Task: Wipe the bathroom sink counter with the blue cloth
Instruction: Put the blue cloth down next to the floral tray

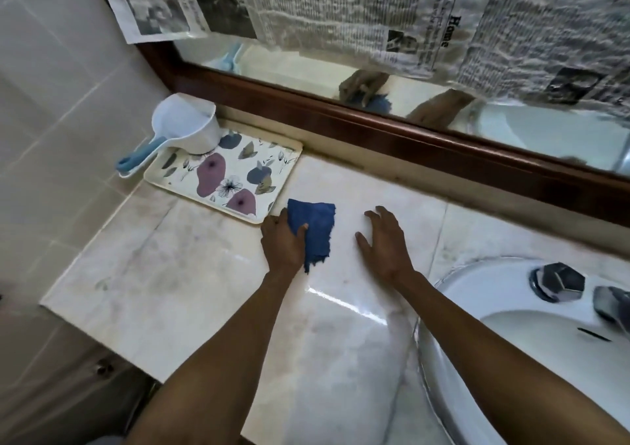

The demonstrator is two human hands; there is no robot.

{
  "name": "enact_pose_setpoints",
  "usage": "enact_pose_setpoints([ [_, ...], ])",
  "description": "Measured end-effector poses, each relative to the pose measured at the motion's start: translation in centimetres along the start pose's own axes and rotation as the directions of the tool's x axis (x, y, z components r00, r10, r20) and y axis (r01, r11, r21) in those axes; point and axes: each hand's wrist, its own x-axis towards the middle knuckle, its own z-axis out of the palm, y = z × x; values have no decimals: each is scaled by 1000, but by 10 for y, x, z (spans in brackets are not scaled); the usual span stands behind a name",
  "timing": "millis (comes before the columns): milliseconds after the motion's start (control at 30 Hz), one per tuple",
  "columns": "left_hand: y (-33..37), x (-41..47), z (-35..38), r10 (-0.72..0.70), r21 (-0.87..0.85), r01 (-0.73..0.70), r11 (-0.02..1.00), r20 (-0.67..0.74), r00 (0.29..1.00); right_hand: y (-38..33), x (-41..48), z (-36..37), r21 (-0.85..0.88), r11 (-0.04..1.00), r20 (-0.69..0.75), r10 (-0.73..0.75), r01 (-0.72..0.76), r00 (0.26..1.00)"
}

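Observation:
The blue cloth (315, 231) lies crumpled on the pale marble counter (177, 274), near the middle. My left hand (283, 243) presses on its left side, thumb over the cloth and fingers curled around its edge. My right hand (383, 240) rests flat on the bare counter just right of the cloth, fingers spread, holding nothing. The white sink (511, 335) sits at the right, under my right forearm.
A floral tray (225, 175) stands at the back left, touching the cloth's far corner. A white scoop with a blue handle (184, 131) rests on its rear edge. Chrome tap knobs (559, 281) sit on the sink rim. A wood-framed mirror (375, 117) covered with newspaper runs behind.

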Motion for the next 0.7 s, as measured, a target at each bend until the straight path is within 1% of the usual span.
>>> enact_pose_setpoints([
  [67, 0, 5, 2, 45, -54, -45, 998, 3, 999, -1, 5, 4, -18, 1000, -35, 1, -2, 999],
  [133, 6, 8, -5, 38, -47, -38, 998, 4, 999, -5, 10, 8, -39, 999, -60, 19, -22, 998],
  [200, 8, 11, -12, 42, -80, -42, 996, 4, 999, -11, 13, 13, -52, 997, -74, 46, -50, 996],
  [333, 1, 33, -31, 191, -154, -175, 972, 95, 977, -31, 23, 27, -103, 989, -117, 97, -110, 988],
  [400, 0, 50, -43, 256, -200, -226, 953, 138, 957, -41, 27, 37, -120, 981, -123, 140, -155, 982],
  [467, -2, 71, -58, 296, -248, -254, 935, 152, 943, -53, 31, 49, -132, 974, -131, 169, -186, 977],
  [600, -16, 122, -85, 262, -233, -222, 947, 153, 953, -74, 39, 72, -174, 953, -161, 220, -247, 962],
  [700, -38, 153, -96, 203, -255, -154, 955, 175, 963, -81, 39, 83, -197, 935, -196, 257, -294, 946],
])
